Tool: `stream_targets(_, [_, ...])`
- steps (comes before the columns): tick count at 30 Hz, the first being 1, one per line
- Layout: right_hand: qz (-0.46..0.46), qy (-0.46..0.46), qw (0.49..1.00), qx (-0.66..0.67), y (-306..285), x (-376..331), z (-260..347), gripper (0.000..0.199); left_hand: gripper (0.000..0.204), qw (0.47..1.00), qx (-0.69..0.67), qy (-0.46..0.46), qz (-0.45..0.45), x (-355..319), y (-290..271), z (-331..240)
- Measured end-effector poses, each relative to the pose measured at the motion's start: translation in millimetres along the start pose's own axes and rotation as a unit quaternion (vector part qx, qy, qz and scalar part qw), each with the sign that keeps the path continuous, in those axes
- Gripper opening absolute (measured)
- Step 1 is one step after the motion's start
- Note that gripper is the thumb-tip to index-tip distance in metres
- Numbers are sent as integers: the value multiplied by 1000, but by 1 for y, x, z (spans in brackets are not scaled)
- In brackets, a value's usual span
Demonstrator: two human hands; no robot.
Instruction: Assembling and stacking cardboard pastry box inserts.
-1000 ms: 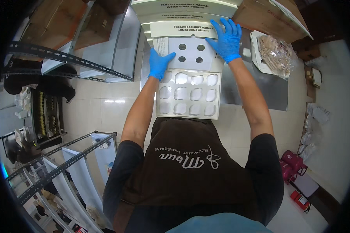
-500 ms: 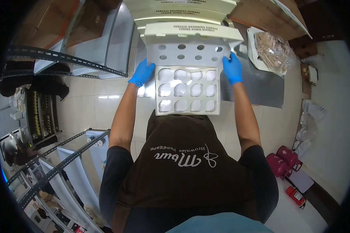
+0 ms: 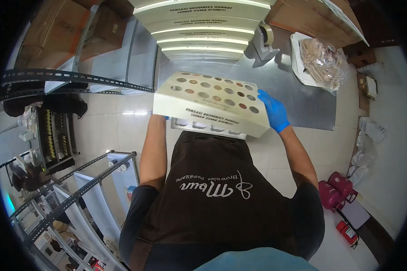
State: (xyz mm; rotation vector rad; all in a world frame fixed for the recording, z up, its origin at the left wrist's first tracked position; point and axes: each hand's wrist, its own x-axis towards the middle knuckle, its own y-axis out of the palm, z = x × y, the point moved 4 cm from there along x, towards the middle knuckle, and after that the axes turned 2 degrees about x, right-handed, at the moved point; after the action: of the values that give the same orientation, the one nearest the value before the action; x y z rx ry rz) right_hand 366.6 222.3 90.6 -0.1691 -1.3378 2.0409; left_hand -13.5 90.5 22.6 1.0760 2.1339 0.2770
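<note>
Head view: a cream cardboard box lid with round holes [image 3: 212, 101] is held above a clear plastic cavity tray [image 3: 208, 127], long axis running left to right, right end tilted lower. The blue-gloved right hand [image 3: 274, 110] grips the lid's right end. The left hand is hidden behind the lid; grip unclear. A steel table [image 3: 298, 101] lies beyond.

Your left hand [image 3: 167, 118] is almost wholly hidden behind the cream box lid [image 3: 212, 105]; only a sliver of blue glove shows, so its grip cannot be told. The lid also covers most of the tray [image 3: 210, 128] beneath. The stacked boxes [image 3: 199, 27] are cut off by the top edge.
</note>
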Motion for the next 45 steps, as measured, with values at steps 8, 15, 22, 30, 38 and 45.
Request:
stream_targets(8, [-30,-79,996,25,16,10,14,54,39,989,-126,-7,76,6,23,3])
stream_targets(15, [-25,-13,999,24,23,8,7,51,45,951,-261,-17,163,15,29,10])
stream_targets(22, [-13,-27,999,20,26,20,0,52,60,968,-143,-198,56,20,-2,-42])
stream_targets(30, [-27,-91,995,31,66,4,4,50,48,947,216,-222,85,25,-26,-55])
stream_targets(38, [85,-17,994,67,87,-3,11,53,44,766,626,138,-56,27,-58,-11])
stream_targets(45, [-51,182,968,166,112,-11,53,64,43,704,670,164,-167,-9,-18,-9])
